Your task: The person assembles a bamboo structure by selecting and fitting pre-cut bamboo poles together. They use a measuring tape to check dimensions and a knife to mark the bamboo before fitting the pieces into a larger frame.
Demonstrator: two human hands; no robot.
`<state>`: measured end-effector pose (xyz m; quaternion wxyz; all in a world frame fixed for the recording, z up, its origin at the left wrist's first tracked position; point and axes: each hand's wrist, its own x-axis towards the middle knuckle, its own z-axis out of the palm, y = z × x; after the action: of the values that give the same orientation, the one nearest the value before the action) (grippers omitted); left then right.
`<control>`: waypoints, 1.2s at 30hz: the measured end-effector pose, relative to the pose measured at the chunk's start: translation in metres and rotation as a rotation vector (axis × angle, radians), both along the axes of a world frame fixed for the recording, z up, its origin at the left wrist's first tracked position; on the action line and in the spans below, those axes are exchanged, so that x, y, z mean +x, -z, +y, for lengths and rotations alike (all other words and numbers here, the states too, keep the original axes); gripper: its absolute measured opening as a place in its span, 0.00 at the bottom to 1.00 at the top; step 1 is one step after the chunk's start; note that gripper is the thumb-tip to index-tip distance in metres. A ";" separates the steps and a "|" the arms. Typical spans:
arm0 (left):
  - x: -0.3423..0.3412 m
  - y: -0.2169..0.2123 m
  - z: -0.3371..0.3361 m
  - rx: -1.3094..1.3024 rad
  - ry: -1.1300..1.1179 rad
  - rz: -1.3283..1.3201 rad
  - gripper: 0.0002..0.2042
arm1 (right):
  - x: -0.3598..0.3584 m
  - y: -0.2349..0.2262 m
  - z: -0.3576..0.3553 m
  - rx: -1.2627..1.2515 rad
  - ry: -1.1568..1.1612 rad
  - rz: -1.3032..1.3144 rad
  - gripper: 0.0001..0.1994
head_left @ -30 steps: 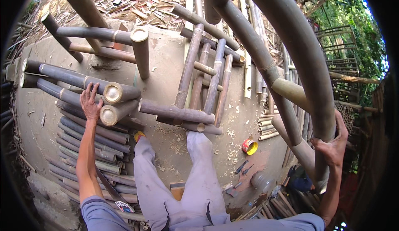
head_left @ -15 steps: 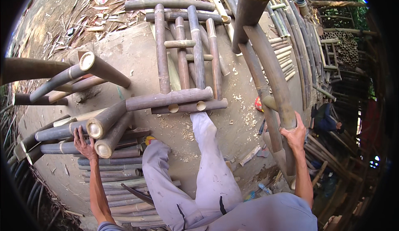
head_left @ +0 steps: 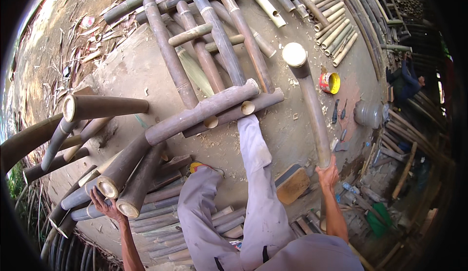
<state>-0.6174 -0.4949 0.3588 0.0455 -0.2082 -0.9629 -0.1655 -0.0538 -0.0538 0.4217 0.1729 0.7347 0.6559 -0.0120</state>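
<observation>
Four long poles (head_left: 168, 54) already look joined to crossbars (head_left: 202, 112), centre; the stack (head_left: 158, 239) at lower left looks loose, no joints made that I can see. I have the right hand (head_left: 327, 173) clasped around a bar (head_left: 312, 110) right of them, upper end already set in a capped post (head_left: 295, 56); left hand (head_left: 107, 207), spread and unclenched, rests on a side bar (head_left: 77, 200) just beside two thicker posts (head_left: 127, 161).

Nothing we can actually read here. The red and yellow tin (head_left: 328, 83) might have some print on its red side, but it's too tiny and blurry for us. Same with the small coloured patch (head_left: 236, 244) by the trouser legs (head_left: 257, 183): we can't make out letters.
</observation>
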 end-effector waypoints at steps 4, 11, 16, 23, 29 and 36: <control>0.002 0.003 -0.005 0.056 0.008 -0.027 0.29 | 0.036 0.056 -0.061 -0.053 0.060 -0.044 0.45; -0.004 0.008 -0.011 0.059 0.065 0.010 0.29 | 0.048 0.147 -0.139 -0.166 0.122 0.026 0.50; 0.002 0.010 -0.012 0.070 0.049 -0.023 0.30 | 0.044 0.206 -0.146 -0.076 0.121 0.038 0.50; -0.005 -0.009 0.006 -0.062 -0.011 -0.012 0.34 | 0.031 0.213 -0.103 -0.165 0.166 0.018 0.44; 0.002 -0.018 0.019 -0.069 -0.092 0.032 0.30 | -0.039 0.182 -0.016 -0.055 -0.015 0.298 0.31; 0.007 -0.023 0.025 -0.034 -0.179 0.012 0.31 | -0.580 0.001 -0.076 -0.269 -1.495 1.351 0.22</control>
<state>-0.6102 -0.4698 0.3817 0.0625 -0.1231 -0.9800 -0.1430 -0.6342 -0.1301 0.4209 -0.1895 -0.0496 0.9010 -0.3872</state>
